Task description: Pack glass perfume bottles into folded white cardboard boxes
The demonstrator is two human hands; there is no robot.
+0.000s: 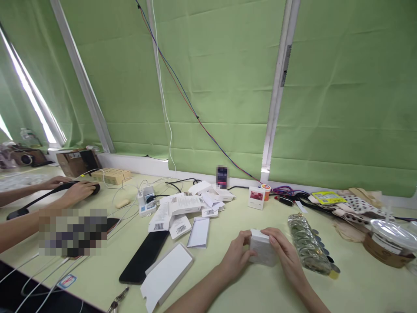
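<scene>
A small white box (262, 248) is held upright just above the table between my two hands. My left hand (237, 255) grips its left side, with the thumb across the near face. On its top right edge and right side are the fingers of my right hand (284, 252). The box's contents, if any, are hidden. To the right of my right hand lies a clear plastic-wrapped row of round items (308, 245), with several small discs along its right edge. A white box with a pink picture (256, 198) stands beyond my hands.
Opened white cartons (185, 206) pile up left of centre, near a black phone (145, 256) and a larger white box (167, 276). A power strip (146, 200) trails cables. At far left, another person's hands (80, 193) hold a black strap-like object. A takeaway bowl (387, 245) stands at right.
</scene>
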